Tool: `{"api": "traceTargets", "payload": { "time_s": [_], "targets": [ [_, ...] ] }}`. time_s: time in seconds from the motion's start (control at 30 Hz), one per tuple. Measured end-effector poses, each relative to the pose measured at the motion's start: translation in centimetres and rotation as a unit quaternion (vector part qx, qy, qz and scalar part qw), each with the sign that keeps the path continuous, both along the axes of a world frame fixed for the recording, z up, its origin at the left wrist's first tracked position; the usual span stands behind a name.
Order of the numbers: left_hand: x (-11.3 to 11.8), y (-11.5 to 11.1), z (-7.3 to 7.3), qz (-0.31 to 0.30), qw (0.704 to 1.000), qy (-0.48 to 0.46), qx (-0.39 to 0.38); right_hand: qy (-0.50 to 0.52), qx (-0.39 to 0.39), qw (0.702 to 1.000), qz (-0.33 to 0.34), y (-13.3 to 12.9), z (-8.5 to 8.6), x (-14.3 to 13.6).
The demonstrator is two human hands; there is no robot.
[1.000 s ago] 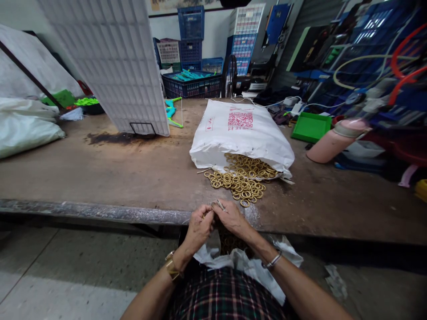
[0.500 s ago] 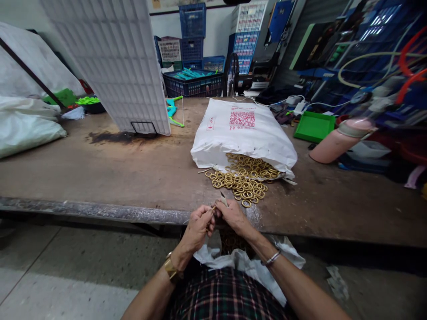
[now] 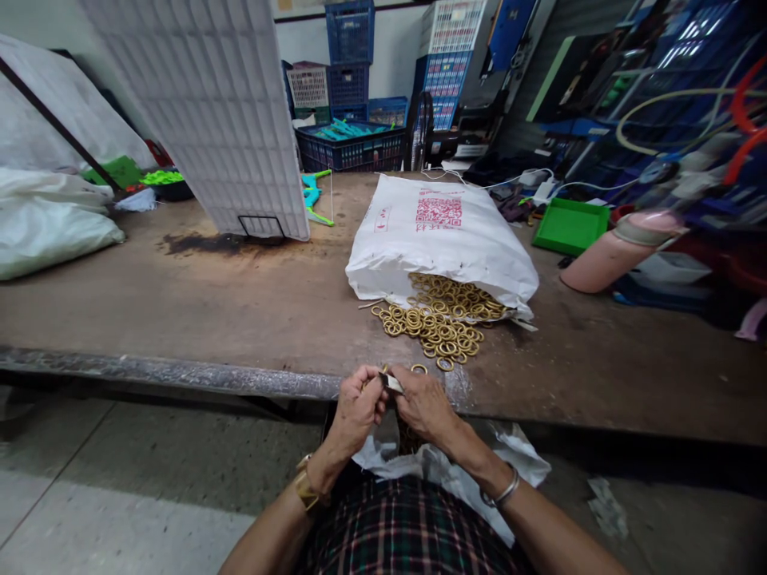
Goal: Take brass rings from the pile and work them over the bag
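My left hand (image 3: 358,407) is closed at the table's front edge, pinching what looks like a gold-coloured ring, mostly hidden by the fingers. Right beside it, my right hand (image 3: 427,406) is closed round a small knife (image 3: 394,384) with a pale body and a dark tip. That tip points left, at the fingertips of my left hand. Just beyond the hands, a pile of gold rings (image 3: 440,331) spills from the open mouth of a white sack (image 3: 395,231) with red print. One loose ring (image 3: 419,369) lies near my right fingers.
Below the hands, a white plastic bag (image 3: 447,475) sits at my lap with rings inside. A tall white ribbed panel (image 3: 209,120) stands left on the wooden table (image 3: 180,311). On the right are a green tray (image 3: 571,227) and a pink bottle (image 3: 611,257). Crates (image 3: 349,148) stand behind.
The knife has swung from pointing up and away to pointing left at my left fingertips. A loose ring now shows beyond my right hand. The view has shifted slightly.
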State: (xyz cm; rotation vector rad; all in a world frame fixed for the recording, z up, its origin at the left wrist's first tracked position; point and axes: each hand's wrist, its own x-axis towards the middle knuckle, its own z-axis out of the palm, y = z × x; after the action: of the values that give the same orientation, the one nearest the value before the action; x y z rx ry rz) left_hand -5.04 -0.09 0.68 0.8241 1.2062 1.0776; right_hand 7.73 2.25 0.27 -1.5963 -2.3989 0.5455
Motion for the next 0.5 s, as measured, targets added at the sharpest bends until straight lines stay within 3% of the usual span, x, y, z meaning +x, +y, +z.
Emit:
{"api": "traceTargets", "payload": {
  "time_s": [0.5],
  "targets": [
    [0.00, -0.27, -0.19, -0.011, 1.000, 0.029, 0.002, -0.106, -0.025, 0.993, -0.045, -0.20, 0.43, -0.82]
  ]
}}
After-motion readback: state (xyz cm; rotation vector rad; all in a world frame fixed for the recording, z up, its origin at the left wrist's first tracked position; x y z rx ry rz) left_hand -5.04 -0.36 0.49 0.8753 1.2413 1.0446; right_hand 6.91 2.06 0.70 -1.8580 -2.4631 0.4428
